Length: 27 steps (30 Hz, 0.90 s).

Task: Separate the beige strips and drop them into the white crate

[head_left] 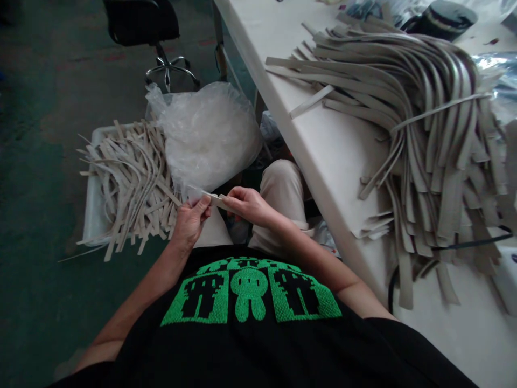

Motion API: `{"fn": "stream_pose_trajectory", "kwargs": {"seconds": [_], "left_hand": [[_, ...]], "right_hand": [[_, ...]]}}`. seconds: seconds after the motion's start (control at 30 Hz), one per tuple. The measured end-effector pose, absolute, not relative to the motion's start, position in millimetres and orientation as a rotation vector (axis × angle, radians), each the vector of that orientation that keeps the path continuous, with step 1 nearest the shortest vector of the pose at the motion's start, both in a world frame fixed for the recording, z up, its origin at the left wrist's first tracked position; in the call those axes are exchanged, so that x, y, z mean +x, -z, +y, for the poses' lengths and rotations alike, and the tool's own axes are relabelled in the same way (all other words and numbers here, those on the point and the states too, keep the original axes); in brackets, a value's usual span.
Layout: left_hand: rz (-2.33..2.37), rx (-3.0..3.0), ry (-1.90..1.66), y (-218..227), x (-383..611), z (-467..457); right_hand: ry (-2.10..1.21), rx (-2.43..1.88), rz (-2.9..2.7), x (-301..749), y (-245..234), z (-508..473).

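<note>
My left hand (189,221) and my right hand (249,205) meet over my lap, both closed on one short beige strip (217,200) held between them. A thin clear film seems to stick out of the left hand's fingers. Left of my hands, a white tray (93,210) on the floor is heaped with loose beige strips (133,186). A crumpled clear plastic bag (208,132) rests just beyond my hands.
On my right, a white table (335,156) carries a large bundle of long beige strips (436,129) tied with one strip and hanging over the edge. A black cable (468,245) crosses it. A black office chair (155,32) stands on the dark green floor.
</note>
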<state>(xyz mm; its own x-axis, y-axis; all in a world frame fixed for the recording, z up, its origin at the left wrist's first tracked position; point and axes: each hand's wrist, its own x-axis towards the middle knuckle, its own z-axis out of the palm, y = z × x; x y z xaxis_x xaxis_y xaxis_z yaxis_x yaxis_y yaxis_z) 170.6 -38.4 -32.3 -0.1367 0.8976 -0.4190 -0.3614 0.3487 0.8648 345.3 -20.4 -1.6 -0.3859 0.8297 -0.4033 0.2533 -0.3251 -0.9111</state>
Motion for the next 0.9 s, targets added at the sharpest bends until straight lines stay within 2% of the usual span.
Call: {"fn": "stream_pose_trajectory", "kwargs": {"seconds": [0.17, 0.3, 0.4, 0.57, 0.7, 0.9], "left_hand": [[1.216, 0.607, -1.321, 9.4, 167.3, -30.2], [1.149, 0.561, -1.364, -3.5, 162.4, -24.3], [1.121, 0.537, -1.358, -5.4, 151.6, -21.6], [1.144, 0.474, -1.312, 2.6, 137.9, -19.5], [1.119, 0.412, -1.267, 12.4, 144.7, -26.8], [1.063, 0.376, -1.135, 26.4, 168.2, -40.1]], "right_hand": [[-1.864, -1.263, -1.164, 339.1, -8.0, -14.0], [-1.594, -1.324, -1.114, 354.6, -19.4, -0.4], [-1.429, -1.325, -1.389, 376.1, -29.8, 5.4], [-1.558, -1.220, -1.991, 386.8, -34.6, -6.2], [-1.568, -1.265, -2.036, 372.6, -30.1, -16.4], [-1.232, -1.473, -2.187, 344.3, -31.1, -9.1]]}}
